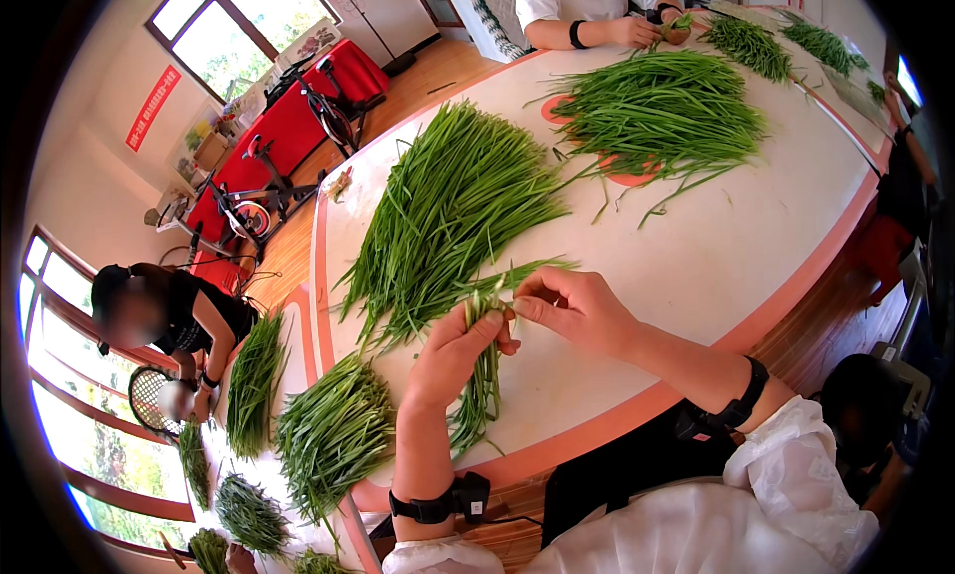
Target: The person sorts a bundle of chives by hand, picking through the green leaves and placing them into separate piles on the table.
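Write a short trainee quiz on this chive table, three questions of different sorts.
1. True or false: the left hand holds a small bunch of chives.
2. What is the right hand doing? A) resting flat on the table B) pinching the top of the bunch C) lifting a knife
3. Fill in: the big pile lies just ____ the hands, farther from the person.

Key:
1. True
2. B
3. beyond
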Tool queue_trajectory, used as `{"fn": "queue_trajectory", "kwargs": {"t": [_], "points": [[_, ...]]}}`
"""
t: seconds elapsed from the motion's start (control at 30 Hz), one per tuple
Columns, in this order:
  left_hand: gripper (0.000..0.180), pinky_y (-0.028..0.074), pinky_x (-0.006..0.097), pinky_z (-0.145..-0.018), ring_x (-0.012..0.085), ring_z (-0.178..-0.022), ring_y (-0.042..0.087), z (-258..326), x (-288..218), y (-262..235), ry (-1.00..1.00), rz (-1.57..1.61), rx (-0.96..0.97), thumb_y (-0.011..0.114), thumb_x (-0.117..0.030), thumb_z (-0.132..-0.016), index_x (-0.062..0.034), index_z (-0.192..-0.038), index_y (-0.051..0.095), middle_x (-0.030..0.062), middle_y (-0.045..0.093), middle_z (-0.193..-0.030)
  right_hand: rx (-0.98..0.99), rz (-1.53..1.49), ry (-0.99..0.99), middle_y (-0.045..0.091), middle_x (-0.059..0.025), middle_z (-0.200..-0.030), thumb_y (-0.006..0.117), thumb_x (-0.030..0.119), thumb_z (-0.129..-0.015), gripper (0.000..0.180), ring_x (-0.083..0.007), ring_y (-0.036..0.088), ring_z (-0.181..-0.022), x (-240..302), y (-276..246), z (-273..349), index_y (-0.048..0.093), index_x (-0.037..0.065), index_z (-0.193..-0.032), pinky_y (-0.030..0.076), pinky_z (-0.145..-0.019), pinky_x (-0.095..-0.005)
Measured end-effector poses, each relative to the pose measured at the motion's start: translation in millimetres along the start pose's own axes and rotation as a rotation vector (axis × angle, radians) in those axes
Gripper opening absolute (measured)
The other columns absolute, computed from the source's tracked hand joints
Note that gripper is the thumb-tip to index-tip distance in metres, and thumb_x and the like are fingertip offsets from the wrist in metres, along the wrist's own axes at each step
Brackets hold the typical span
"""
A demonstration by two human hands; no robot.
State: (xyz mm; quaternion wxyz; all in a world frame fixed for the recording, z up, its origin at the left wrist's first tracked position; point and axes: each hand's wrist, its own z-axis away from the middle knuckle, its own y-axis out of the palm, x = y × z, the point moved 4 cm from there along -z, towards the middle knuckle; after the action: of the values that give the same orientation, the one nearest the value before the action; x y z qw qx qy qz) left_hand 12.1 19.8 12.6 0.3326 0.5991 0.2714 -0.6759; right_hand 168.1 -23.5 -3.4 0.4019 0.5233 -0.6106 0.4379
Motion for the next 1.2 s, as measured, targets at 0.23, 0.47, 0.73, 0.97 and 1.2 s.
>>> {"fn": "queue_trajectory", "kwargs": {"t": [0.23, 0.47, 0.73, 0.97, 1.2], "points": [[0.02, 0.04, 0.047, -0.089, 0.0209, -0.077, 0.051, 43, -52, -40, 0.571, 0.284, -0.159, 0.043, -0.021, -0.094, -0.0042, -0.103, 0.049, 0.0072, 0.049, -0.084, 0.078, 0.195, 0.004, 0.057, -0.002, -0.06, 0.058, 0.025, -0.087, 0.024, -0.008, 0.048, -0.054, -23, 10, 5, 0.06, 0.002, -0.081, 0.039, -0.051, -0.0243], [0.021, 0.044, 0.047, -0.087, 0.022, -0.078, 0.05, 142, -126, -71, 0.963, -0.035, -0.372, 0.04, -0.023, -0.096, -0.0063, -0.107, 0.045, 0.0087, 0.048, -0.086, 0.096, 0.187, 0.025, 0.052, -0.0109, -0.055, 0.058, 0.023, -0.083, 0.026, -0.0214, 0.046, -0.047, -20, 19, 8, 0.058, 0.0, -0.073, 0.039, -0.049, -0.0314], [0.02, 0.047, 0.033, -0.075, 0.0156, -0.077, 0.05, 217, -213, -135, 0.691, -0.491, -0.703, 0.042, -0.021, -0.095, -0.0049, -0.106, 0.046, 0.0049, 0.048, -0.084, 0.175, 0.263, 0.008, 0.054, -0.01, -0.057, 0.059, 0.02, -0.083, 0.02, -0.0212, 0.049, -0.049, -15, 27, 12, 0.059, 0.002, -0.076, 0.039, -0.049, -0.0313], [0.02, 0.042, 0.028, -0.067, 0.0154, -0.07, 0.053, 184, -195, -180, 0.114, -1.264, -1.108, 0.044, -0.025, -0.094, -0.0065, -0.097, 0.052, 0.0074, 0.058, -0.079, 0.171, 0.339, -0.052, 0.059, -0.0095, -0.065, 0.06, 0.018, -0.081, 0.016, -0.0245, 0.055, -0.057, -17, 24, 10, 0.059, 0.003, -0.075, 0.043, -0.053, -0.0325], [0.018, 0.04, 0.046, -0.074, 0.0369, -0.088, 0.053, 107, -23, -212, 0.029, -1.473, -0.422, 0.045, -0.018, -0.089, -0.0046, -0.099, 0.052, 0.0184, 0.056, -0.088, 0.218, 0.392, -0.029, 0.059, -0.0084, -0.067, 0.061, 0.015, -0.079, 0.012, -0.0241, 0.056, -0.06, -12, 31, 9, 0.06, 0.003, -0.076, 0.044, -0.055, -0.0316]]}}
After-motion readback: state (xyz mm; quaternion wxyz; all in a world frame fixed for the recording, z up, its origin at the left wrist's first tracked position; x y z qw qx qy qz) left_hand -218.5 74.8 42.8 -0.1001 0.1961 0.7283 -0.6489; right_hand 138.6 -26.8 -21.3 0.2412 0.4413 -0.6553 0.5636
